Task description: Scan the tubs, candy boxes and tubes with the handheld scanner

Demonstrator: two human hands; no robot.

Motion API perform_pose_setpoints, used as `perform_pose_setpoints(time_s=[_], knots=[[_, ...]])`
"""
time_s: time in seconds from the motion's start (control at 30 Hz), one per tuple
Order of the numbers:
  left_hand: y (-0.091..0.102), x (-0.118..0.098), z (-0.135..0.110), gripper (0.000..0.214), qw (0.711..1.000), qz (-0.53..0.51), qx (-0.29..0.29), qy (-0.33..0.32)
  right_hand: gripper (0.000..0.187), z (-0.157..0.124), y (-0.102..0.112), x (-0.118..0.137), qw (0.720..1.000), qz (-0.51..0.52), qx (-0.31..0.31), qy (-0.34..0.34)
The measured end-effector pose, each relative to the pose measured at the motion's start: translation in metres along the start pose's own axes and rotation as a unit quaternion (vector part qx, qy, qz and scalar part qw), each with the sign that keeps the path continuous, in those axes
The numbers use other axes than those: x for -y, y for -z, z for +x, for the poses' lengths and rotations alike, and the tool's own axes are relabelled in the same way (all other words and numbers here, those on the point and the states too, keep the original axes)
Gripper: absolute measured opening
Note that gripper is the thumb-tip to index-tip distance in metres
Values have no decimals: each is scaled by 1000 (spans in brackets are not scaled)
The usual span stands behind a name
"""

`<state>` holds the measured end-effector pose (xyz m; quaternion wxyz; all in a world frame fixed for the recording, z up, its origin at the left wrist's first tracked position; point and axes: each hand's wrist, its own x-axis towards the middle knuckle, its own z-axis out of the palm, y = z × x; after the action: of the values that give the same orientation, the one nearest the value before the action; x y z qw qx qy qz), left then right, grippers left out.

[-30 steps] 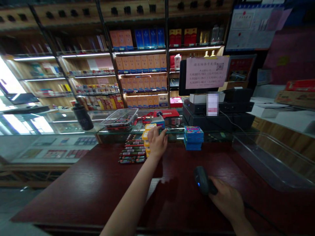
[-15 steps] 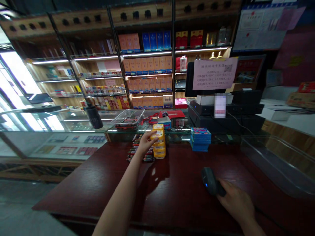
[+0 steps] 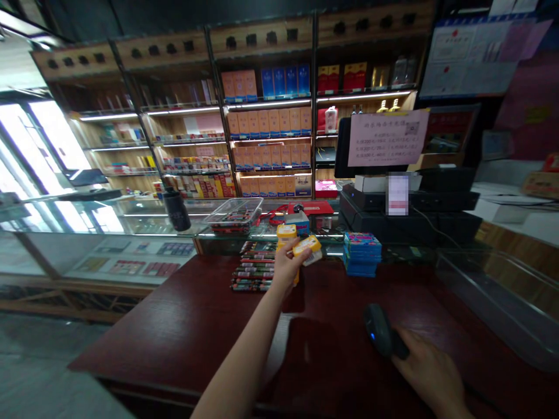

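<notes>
Yellow box lifted in the left hand, scanner gripped in the right

The left hand (image 3: 286, 269) pinches a small yellow box (image 3: 307, 247), tilted, long axis pointing right, just off the yellow stack (image 3: 286, 233) behind it. Nearer the body and to the right, the right hand (image 3: 430, 375) wraps the barcode scanner (image 3: 379, 337) low over the red counter (image 3: 174, 326).

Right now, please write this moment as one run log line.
left hand: holds yellow pack | right hand: grips scanner | counter: yellow stack, blue stack
</notes>
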<state>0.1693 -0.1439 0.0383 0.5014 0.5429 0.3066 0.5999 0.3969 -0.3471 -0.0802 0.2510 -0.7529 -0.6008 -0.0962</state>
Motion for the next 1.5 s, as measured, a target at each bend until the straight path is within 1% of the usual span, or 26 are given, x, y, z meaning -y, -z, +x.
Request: perform_pose_setpoints(time_s=[0.1, 0.17, 0.27, 0.37, 0.5, 0.6, 0.7, 0.83, 0.9, 0.93, 0.97, 1.03, 1.1, 1.13, 1.2, 1.27, 1.33, 1.4, 1.5], knots=[[-24, 33, -23, 57, 993, -60, 4, 102, 30, 4, 7, 4, 998, 48, 7, -35], [-32, 57, -34, 59, 985, -87, -14, 146, 32, 6, 11, 6, 992, 108, 16, -65], [-33, 89, -41, 63, 978, -114, -58, 165, 31, 10, 19, 12, 970, 224, 49, -81], [-29, 110, -41, 68, 980, -89, -87, 158, 29, 11, 28, 23, 946, 309, 75, -68], [-25, 125, -40, 71, 982, -57, -104, 145, 34, 10, 39, 38, 918, 377, 96, -77], [-27, 129, -39, 71, 982, -75, -99, 141, 34, 9, 44, 42, 902, 408, 113, -83], [-28, 130, -37, 72, 981, -95, -91, 140, 33, 9, 45, 44, 902, 408, 112, -89], [-26, 131, -37, 69, 983, -65, -102, 137, 33, 9, 42, 44, 904, 407, 103, -77], [-24, 132, -38, 68, 986, -45, -97, 131, 33, 9, 41, 42, 912, 391, 101, -72], [-23, 132, -39, 68, 987, -34, -92, 125, 32, 9, 40, 40, 923, 365, 100, -72], [-23, 133, -39, 68, 989, -19, -86, 116, 30, 10, 40, 37, 938, 323, 100, -75], [-23, 133, -41, 65, 993, 30, -77, 90, 25, 11, 39, 30, 971, 202, 98, -84], [-26, 131, -41, 59, 991, 106, -66, 51, 23, 12, 37, 21, 990, 79, 82, -86], [-28, 130, -41, 56, 987, 147, -56, 31, 23, 11, 34, 16, 993, 35, 70, -83], [-33, 127, -40, 51, 978, 207, -26, -2, 26, 9, 26, 7, 997, -16, 35, -67], [-37, 126, -38, 49, 974, 225, 12, -18, 28, 6, 17, -1, 998, -41, 2, -46], [-41, 127, -35, 50, 976, 212, 55, -16, 29, 2, 9, -7, 998, -58, -19, -33], [-42, 129, -32, 50, 977, 192, 90, 3, 31, 0, 2, -11, 997, -66, -33, -35], [-44, 133, -29, 46, 978, 173, 112, 32, 32, 0, -3, -16, 996, -60, -60, -36]])
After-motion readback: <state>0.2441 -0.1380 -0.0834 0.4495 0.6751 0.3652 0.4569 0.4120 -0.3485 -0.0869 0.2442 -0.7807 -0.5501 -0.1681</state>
